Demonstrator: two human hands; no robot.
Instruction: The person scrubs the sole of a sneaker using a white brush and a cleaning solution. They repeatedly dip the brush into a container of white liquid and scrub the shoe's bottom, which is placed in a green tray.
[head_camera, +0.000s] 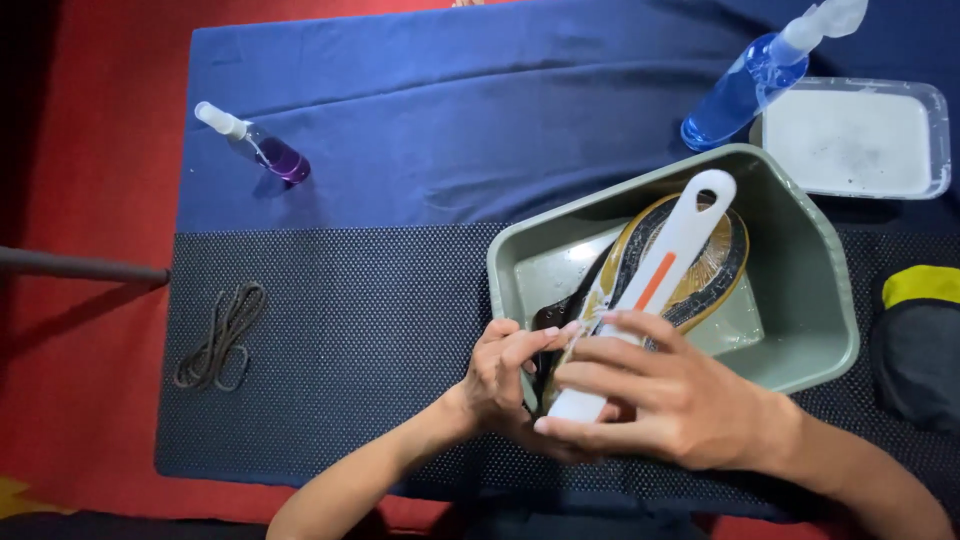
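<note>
The white brush (655, 280) is lying long-ways over the shoe insole (700, 265) in the grey-green basin (810, 250), its looped end pointing up and away to my right. My right hand (650, 400) is curling tight around its near end; my left hand (500, 375) is pinching the insole's heel. Dotted dark mat (350, 340), blue cloth (450, 130), red floor (100, 180) all around.
</note>
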